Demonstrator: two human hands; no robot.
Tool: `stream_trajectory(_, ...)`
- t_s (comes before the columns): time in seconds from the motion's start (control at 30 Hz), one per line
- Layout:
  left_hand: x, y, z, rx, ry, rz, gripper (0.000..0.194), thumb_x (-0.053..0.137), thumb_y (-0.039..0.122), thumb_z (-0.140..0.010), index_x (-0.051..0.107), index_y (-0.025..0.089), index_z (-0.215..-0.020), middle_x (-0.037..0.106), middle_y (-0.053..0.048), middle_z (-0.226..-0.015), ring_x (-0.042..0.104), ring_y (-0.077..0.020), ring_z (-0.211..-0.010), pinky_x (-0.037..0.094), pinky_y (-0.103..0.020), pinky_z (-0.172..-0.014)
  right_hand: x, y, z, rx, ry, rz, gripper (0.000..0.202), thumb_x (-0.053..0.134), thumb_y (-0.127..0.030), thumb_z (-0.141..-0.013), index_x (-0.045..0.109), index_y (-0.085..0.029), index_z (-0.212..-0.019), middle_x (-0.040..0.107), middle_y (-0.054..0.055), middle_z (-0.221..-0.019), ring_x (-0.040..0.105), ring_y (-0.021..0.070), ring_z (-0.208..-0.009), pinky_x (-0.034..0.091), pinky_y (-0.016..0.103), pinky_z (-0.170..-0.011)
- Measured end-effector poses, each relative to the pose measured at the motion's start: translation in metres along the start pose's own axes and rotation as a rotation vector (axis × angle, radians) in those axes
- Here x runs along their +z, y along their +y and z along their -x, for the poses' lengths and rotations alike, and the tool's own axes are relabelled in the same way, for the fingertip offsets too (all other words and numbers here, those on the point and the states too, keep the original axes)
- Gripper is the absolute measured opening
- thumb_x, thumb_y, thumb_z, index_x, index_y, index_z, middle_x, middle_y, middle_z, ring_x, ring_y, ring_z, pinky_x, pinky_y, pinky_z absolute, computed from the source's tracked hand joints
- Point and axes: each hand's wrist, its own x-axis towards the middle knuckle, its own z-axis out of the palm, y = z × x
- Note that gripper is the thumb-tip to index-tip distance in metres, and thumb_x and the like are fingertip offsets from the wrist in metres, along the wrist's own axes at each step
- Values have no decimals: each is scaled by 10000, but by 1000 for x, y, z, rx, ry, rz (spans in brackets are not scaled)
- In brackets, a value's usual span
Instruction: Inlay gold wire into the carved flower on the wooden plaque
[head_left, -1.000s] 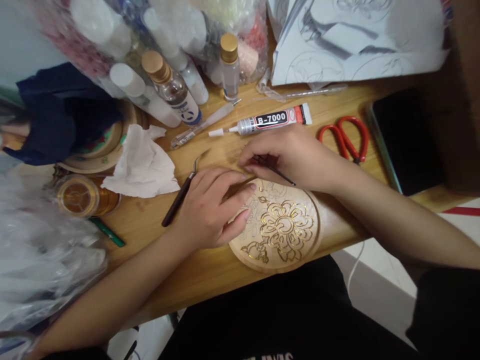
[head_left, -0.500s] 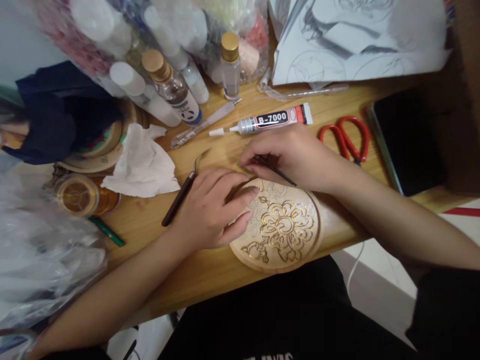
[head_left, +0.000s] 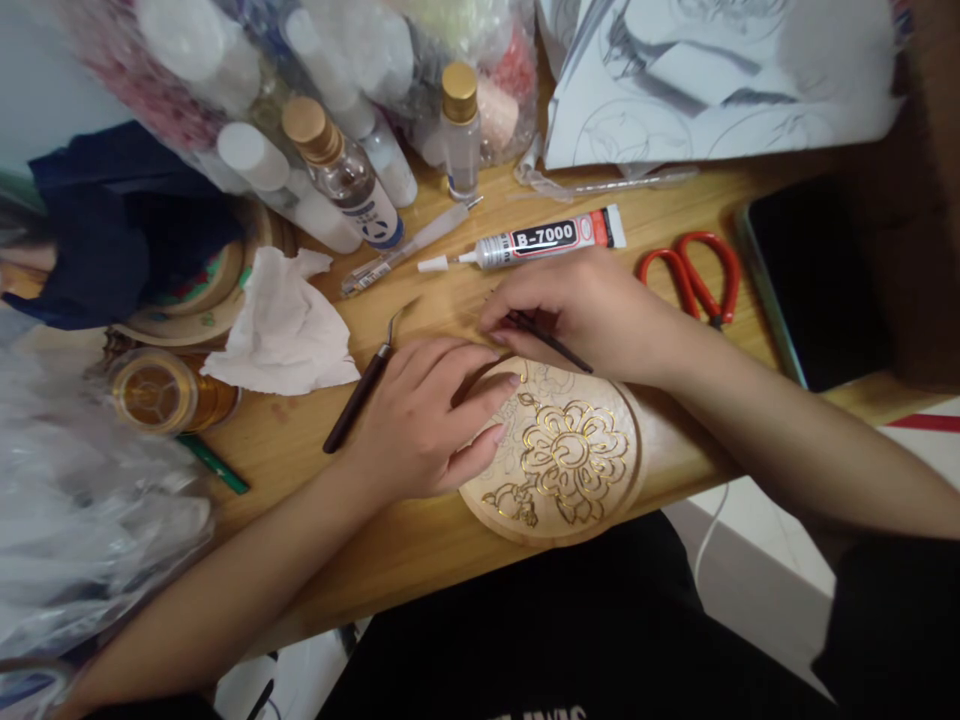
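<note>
A round wooden disc [head_left: 626,455] lies near the table's front edge. Gold wire traces a large flower on it, and fine drawn lines show on the part without wire. My left hand [head_left: 431,415] rests over the disc's left side with its fingers apart, hiding that part. Slim black tweezers [head_left: 555,343] are pinched in my right hand [head_left: 574,305], just above the disc's far edge; their tips are mostly hidden by the fingers. Left of my left hand lies a dark-handled tool with a bent metal tip [head_left: 360,395]. A B-7000 glue tube [head_left: 544,240] lies beyond my right hand.
Red-handled scissors [head_left: 694,275] and a dark phone [head_left: 814,280] lie right. A crumpled tissue [head_left: 281,330], a spool of gold wire [head_left: 161,390] and a green stick [head_left: 214,462] are left. Bottles [head_left: 352,190], a pen [head_left: 412,245] and drawing sheets [head_left: 720,90] lie behind.
</note>
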Motion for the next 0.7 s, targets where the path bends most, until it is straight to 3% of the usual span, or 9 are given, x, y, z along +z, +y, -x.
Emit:
stream_trajectory(0.33,0,0,0,-4,-11,-8,286,554,256,-888,663,117,-1113,637,-163,-1136,606,-314,-1028,524,-492,-827,-1,-1,0,17,-20,6,125,577,-193,-904,671,-164,-828,673,-6,-759,560,96,-693,411,237,-682)
stream_trajectory(0.7,0,1,1,42,-82,-97,427,490,471,-936,641,148,-1170,635,-159,-1167,579,-311,-1072,486,-468,-871,1,1,1,-7,16,-1,95,592,-174,-884,671,-143,-841,648,-20,-750,537,88,-681,396,231,-683)
